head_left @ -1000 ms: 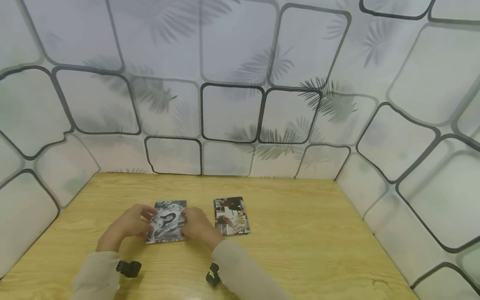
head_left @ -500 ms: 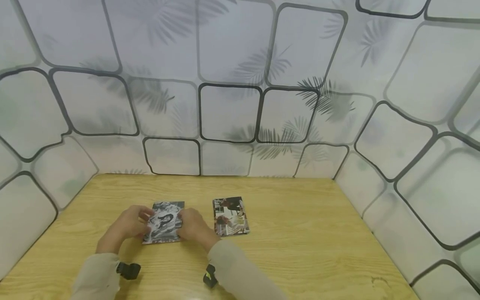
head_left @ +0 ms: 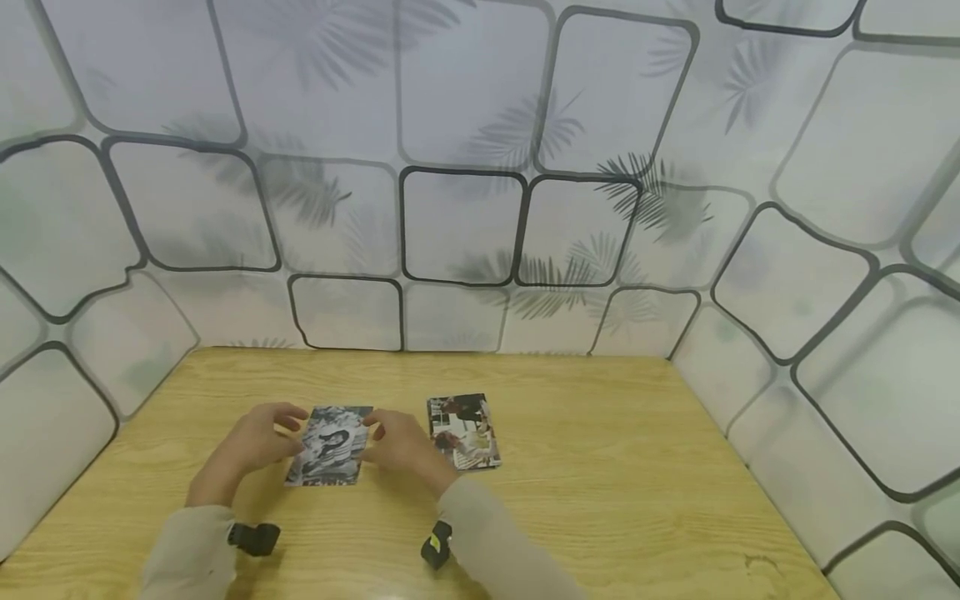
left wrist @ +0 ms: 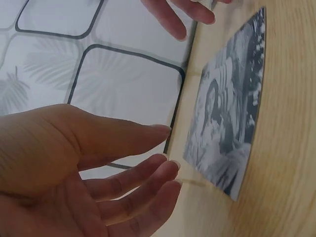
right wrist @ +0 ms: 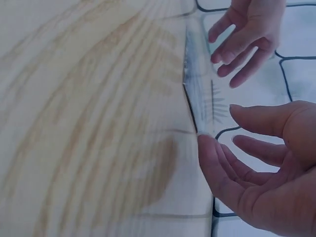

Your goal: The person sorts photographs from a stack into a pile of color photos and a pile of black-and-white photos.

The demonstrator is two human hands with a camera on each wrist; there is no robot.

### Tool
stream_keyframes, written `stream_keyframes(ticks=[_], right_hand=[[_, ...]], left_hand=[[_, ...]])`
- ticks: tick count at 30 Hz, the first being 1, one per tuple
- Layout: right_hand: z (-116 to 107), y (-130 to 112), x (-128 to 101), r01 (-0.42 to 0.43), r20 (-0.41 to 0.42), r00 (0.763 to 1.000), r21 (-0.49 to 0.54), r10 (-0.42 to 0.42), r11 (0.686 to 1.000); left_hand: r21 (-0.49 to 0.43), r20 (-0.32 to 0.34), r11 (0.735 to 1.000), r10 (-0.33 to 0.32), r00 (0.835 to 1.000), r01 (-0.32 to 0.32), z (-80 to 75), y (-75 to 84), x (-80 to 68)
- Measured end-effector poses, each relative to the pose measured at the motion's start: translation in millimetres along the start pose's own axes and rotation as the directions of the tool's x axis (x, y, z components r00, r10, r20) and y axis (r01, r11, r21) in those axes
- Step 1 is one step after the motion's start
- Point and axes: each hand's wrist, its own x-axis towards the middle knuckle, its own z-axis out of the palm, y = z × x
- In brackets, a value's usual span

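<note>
A black-and-white photo card (head_left: 330,446) lies on the wooden table, in front of the person and left of the middle. My left hand (head_left: 258,437) is at its left side; in the left wrist view a gap shows between the loosely bent fingers (left wrist: 143,197) and the card. My right hand (head_left: 405,446) is at the opposite side, thumb and fingers spread. In the right wrist view one fingertip of the right hand (right wrist: 252,182) comes right to the card's edge (right wrist: 193,94). Neither hand grips anything.
A small stack of colour photo cards (head_left: 463,432) lies on the table (head_left: 600,483) just right of the right hand. A pale patterned cloth wall (head_left: 465,225) encloses the back and both sides. Each wrist wears a small black camera (head_left: 255,539).
Both hands have let go of the photo card and spread slightly apart from its sides. The card now lies flat on the table. The colour stack has not moved.
</note>
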Motion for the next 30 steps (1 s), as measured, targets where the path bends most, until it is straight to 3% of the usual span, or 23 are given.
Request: stream_keyframes(ticks=[4,7,18,25,30], right_hand=[[-14.7,6.0,-11.4,0.031,0.022,0.999,0.166,-0.035,0.986],[-27.2,11.3,-19.3,0.070,0.017,0.997,0.227,-0.076,0.971],[-75.2,41.8,-43.5,0.079,-0.040,0.997,0.322,-0.069,0.944],[-93.4,72.0,-51.0,0.032,-0.085,0.996,0.308,-0.006,0.951],[-100.4,88.0,-54.9,-0.002,-0.093,0.995,0.399,0.043,0.917]], left_hand=[[-0.076,0.015,0.996,0.045,0.999,-0.043,1.2,5.5,-0.9],[-0.119,0.018,0.991,0.068,0.998,-0.065,2.8,10.0,-1.4],[-0.155,0.037,0.983,0.107,0.994,-0.100,17.4,25.9,2.1],[-0.148,0.035,0.977,0.159,0.987,-0.152,30.8,35.0,6.8],[-0.180,0.055,0.972,0.161,0.985,-0.149,43.4,42.2,10.6]])
